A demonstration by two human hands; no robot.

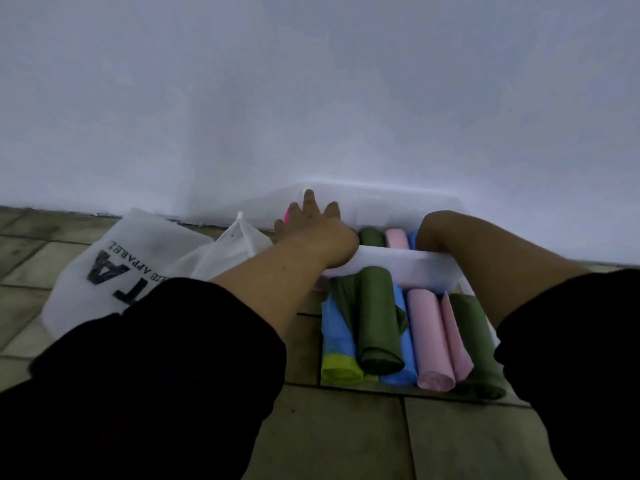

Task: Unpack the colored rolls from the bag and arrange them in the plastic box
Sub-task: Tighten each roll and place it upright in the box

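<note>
- Head view: left hand point(311, 226) flat, palm down, fingers straight and spread over left end of translucent plastic box point(398, 261), gripping nothing.
- Right hand point(431, 237) dipped behind box's near rim, wrist bent; fingers hidden, grip impossible to tell.
- Smooth cylindrical colored rolls point(377, 317), green, pink and blue, side by side inside box and just below its near rim, long axes pointing toward its far wall.
- Limp white printed bag point(138, 258) left of box.
</note>
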